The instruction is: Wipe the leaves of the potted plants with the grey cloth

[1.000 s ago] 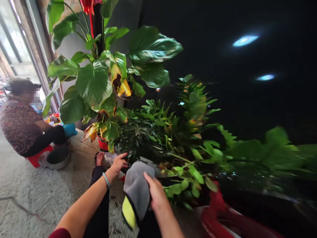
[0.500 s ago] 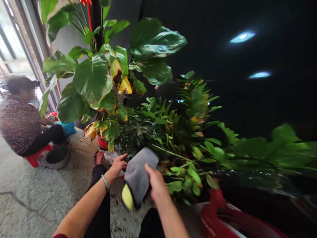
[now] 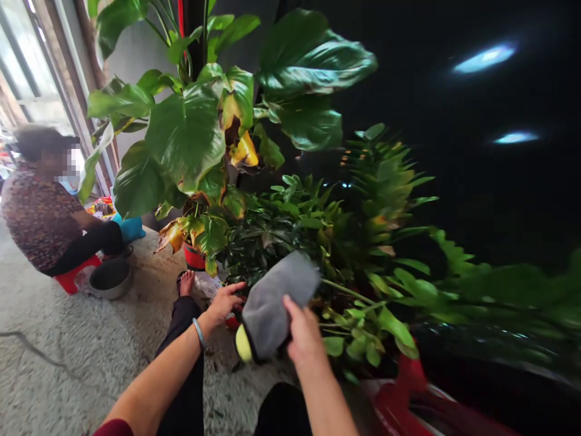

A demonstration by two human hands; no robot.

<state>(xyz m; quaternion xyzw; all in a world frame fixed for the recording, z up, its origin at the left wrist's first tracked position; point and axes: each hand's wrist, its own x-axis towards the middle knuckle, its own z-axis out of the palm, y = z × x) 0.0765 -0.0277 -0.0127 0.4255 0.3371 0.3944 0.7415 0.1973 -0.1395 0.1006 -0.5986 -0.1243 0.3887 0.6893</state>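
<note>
A grey cloth [image 3: 281, 303] with a yellow-green underside and dark edging is pinched in my right hand [image 3: 305, 334], thumb on top. It hangs in front of the low green plants [image 3: 267, 233] and partly covers their leaves. My left hand [image 3: 226, 304], with a light bangle on the wrist, reaches to the cloth's left with its index finger stretched out towards the dark leaves. I see nothing held in it, though its fingertips are partly lost against the foliage.
A tall broad-leaved plant [image 3: 186, 133] stands in a red pot [image 3: 194, 257]. At left a person [image 3: 43, 206] sits on a red stool [image 3: 77, 275] beside a grey basin [image 3: 111, 278]. A red object [image 3: 408, 387] lies at lower right, below a dark glossy surface [image 3: 476, 181].
The cloth in my right hand has swung up and to the right, tilting further over. My left hand has moved slightly right in view. The camera's view has shifted a little.
</note>
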